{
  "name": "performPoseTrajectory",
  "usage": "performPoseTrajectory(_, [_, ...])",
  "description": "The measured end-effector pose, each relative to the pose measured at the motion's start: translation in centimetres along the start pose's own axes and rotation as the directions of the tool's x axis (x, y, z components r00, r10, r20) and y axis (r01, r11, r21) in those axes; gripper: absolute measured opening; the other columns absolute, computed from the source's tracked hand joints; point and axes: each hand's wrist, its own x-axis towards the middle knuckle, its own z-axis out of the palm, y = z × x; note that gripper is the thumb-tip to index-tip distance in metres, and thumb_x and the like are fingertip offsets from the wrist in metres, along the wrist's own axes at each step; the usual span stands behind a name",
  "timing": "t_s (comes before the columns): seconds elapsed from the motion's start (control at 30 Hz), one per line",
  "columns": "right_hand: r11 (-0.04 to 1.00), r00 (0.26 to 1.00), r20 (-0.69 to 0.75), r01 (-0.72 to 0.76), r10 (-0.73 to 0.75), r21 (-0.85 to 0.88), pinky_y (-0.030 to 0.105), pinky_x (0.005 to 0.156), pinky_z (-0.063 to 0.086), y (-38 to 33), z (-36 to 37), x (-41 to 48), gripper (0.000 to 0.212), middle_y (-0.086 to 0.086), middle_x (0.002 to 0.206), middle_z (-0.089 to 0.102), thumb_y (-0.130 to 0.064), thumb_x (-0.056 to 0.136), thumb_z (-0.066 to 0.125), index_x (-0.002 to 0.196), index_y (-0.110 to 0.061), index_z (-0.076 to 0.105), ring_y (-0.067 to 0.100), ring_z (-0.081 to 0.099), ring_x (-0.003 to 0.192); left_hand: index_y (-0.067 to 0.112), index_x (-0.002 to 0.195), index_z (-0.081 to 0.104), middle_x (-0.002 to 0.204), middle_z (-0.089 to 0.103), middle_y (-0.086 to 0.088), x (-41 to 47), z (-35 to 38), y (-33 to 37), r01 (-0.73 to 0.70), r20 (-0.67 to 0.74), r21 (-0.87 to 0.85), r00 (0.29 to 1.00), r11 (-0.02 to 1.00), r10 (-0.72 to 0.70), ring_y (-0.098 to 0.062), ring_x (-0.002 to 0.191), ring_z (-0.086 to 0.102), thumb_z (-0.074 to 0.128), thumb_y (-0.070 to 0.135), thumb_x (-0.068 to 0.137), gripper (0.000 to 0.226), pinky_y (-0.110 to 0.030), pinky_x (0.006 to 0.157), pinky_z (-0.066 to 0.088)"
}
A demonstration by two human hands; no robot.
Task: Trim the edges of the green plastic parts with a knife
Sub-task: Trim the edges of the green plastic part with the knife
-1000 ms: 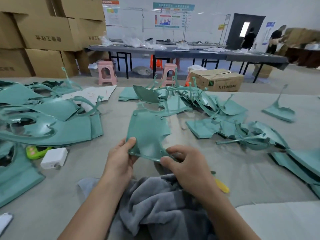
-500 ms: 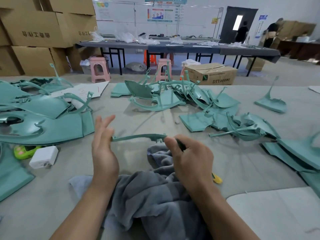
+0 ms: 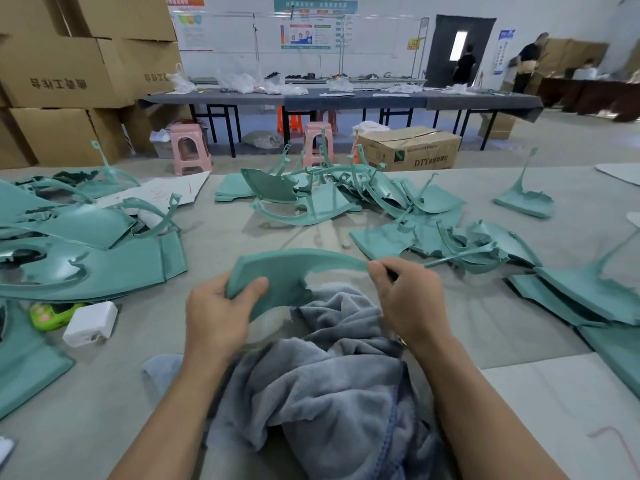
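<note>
The left hand (image 3: pixel 221 306) gripped the green plastic part (image 3: pixel 277 275) by its broad end, thumb on top; the right hand (image 3: pixel 403 296) pinched its narrow tip — the part held above a grey towel (image 3: pixel 329 393) on the table (image 3: pixel 104 393).

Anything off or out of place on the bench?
Nothing damaged. Oddities: a white charger and green toy-like gadget lie among the parts at left. The knife isn't clearly visible while both hands grip the green part.
</note>
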Motion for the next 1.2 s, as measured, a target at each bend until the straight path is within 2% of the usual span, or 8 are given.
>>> performPoseTrajectory(0.13, [0.997, 0.997, -0.012, -0.070, 0.070, 0.026, 0.036, 0.051, 0.028, 0.8, -0.4, 0.2, 0.049, 0.000, 0.049, 0.037, -0.030, 0.097, 0.059, 0.057, -0.014, 0.037, 0.015, 0.030, 0.050, 0.046, 0.071, 0.074, 0.062, 0.069, 0.021, 0.2, -1.1, -0.6, 0.067, -0.030, 0.002, 0.997, 0.998, -0.067, 0.007, 0.052, 0.054, 0.078, 0.043, 0.071, 0.005, -0.015, 0.049, 0.047])
performPoseTrajectory(0.4, [0.955, 0.949, -0.177, -0.280, 0.260, -0.100, 0.029, 0.062, 0.037, 0.8, -5.7, 0.3, 0.020, -0.010, 0.068, 0.066, -0.018, 0.092, 0.056, 0.078, -0.024, 0.069, 0.017, 0.057, 0.066, 0.016, 0.061, 0.063, 0.060, 0.066, -0.006, 0.1, -1.5, -2.6, 0.126, -0.187, 0.095, 0.977, 0.988, -0.107, -0.016, 0.054, 0.052, 0.074, 0.036, 0.080, 0.029, -0.031, 0.052, 0.044])
performPoseTrajectory(0.57, [0.805, 0.906, 0.115, -0.298, 0.408, -0.513, 0.032, 0.062, 0.040, 2.6, -8.8, -2.8, 0.030, 0.004, 0.070, 0.065, -0.036, 0.096, 0.054, 0.074, -0.021, 0.068, 0.027, 0.057, 0.070, 0.020, 0.069, 0.067, 0.049, 0.052, 0.015, 0.2, -0.9, -2.6, 0.096, -0.073, 0.355, 0.994, 0.930, -0.075, -0.018, 0.055, 0.052, 0.069, 0.012, 0.083, 0.016, -0.025, 0.051, 0.038])
performPoseTrajectory(0.7, [0.862, 0.890, 0.227, -0.275, 0.396, -0.427, 0.034, 0.062, 0.045, 2.8, -8.9, -4.3, 0.033, 0.003, 0.070, 0.066, -0.043, 0.093, 0.061, 0.073, -0.018, 0.067, 0.024, 0.061, 0.072, 0.043, 0.102, 0.076, 0.068, 0.065, 0.027, -0.5, 0.1, -1.9, 0.112, 0.020, 0.314, 0.992, 0.943, -0.124, -0.011, 0.076, 0.060, 0.071, 0.022, 0.087, 0.026, -0.017, 0.062, 0.040])
performPoseTrajectory(0.83, [0.896, 0.854, 0.418, -0.115, 0.310, -0.428, 0.034, 0.070, 0.046, 1.9, -5.8, -5.2, 0.025, -0.001, 0.087, 0.059, -0.046, 0.091, 0.061, 0.087, -0.022, 0.060, 0.026, 0.060, 0.087, 0.055, 0.100, 0.069, 0.068, 0.065, 0.033, -0.6, -0.2, -1.6, 0.116, 0.037, 0.251, 0.991, 0.961, -0.129, 0.012, 0.073, 0.058, 0.073, 0.030, 0.087, 0.028, -0.008, 0.063, 0.038])
performPoseTrajectory(0.93, [0.895, 0.871, 0.407, -0.079, 0.276, -0.439, 0.034, 0.073, 0.040, 2.0, -4.1, -5.3, 0.012, 0.001, 0.097, 0.053, -0.033, 0.095, 0.053, 0.086, -0.027, 0.046, 0.029, 0.058, 0.097, 0.065, 0.095, 0.061, 0.066, 0.063, 0.040, -0.5, -0.5, -1.1, 0.130, 0.059, 0.251, 0.987, 0.959, -0.150, 0.023, 0.070, 0.055, 0.075, 0.032, 0.085, 0.037, -0.005, 0.058, 0.036])
performPoseTrajectory(1.1, [0.863, 0.826, 0.433, -0.119, 0.360, -0.491, 0.031, 0.070, 0.038, 2.9, -4.3, -4.5, 0.026, 0.006, 0.099, 0.065, -0.038, 0.094, 0.058, 0.077, -0.024, 0.045, 0.031, 0.061, 0.096, 0.047, 0.076, 0.073, 0.053, 0.061, 0.020, -0.3, -1.0, -1.6, 0.178, 0.064, 0.199, 0.979, 0.964, -0.194, 0.002, 0.050, 0.052, 0.074, 0.048, 0.073, 0.003, -0.025, 0.052, 0.041])
performPoseTrajectory(1.2, [0.838, 0.814, 0.402, -0.178, 0.420, -0.516, 0.032, 0.066, 0.039, 3.7, -5.0, -4.5, 0.015, 0.004, 0.087, 0.062, -0.023, 0.089, 0.058, 0.077, -0.020, 0.049, 0.029, 0.058, 0.081, 0.032, 0.070, 0.072, 0.049, 0.056, 0.011, -0.4, -0.8, -1.7, 0.169, 0.080, 0.168, 0.980, 0.971, -0.184, -0.002, 0.045, 0.044, 0.071, 0.051, 0.063, 0.020, -0.030, 0.052, 0.042])
